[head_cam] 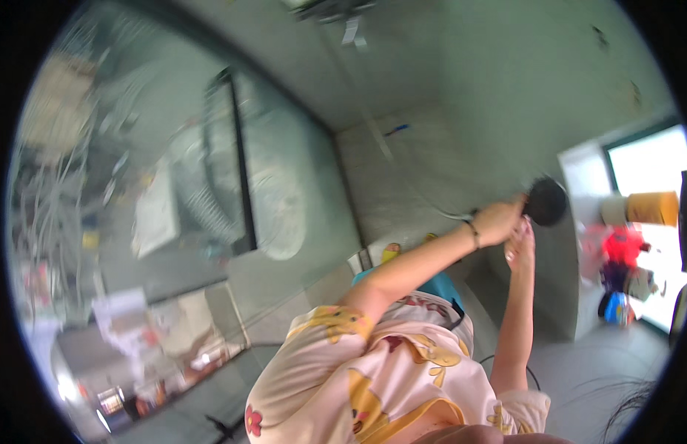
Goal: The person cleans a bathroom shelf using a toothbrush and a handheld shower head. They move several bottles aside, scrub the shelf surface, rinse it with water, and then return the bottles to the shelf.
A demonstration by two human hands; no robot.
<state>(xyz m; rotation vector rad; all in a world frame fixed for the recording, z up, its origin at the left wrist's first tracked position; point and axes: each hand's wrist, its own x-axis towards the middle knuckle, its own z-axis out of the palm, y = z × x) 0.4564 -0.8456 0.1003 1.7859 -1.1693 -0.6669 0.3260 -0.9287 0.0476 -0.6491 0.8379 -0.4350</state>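
My left hand, with a dark band at the wrist, grips what looks like a hand shower. Its round black head sticks out beyond my fingers to the right. A pale hose runs from near my left wrist up toward a blurred metal fitting on the wall. Just below the head is my right hand, its fingertips close against the head's lower edge. Blur and overlap hide whether those fingers hold any part of it.
A dark-framed glass panel stands on the left, with blurred items visible in it. On the right, a windowsill bears an orange container, a red bottle and a blue package. A small blue object lies ahead. Yellow footwear shows below.
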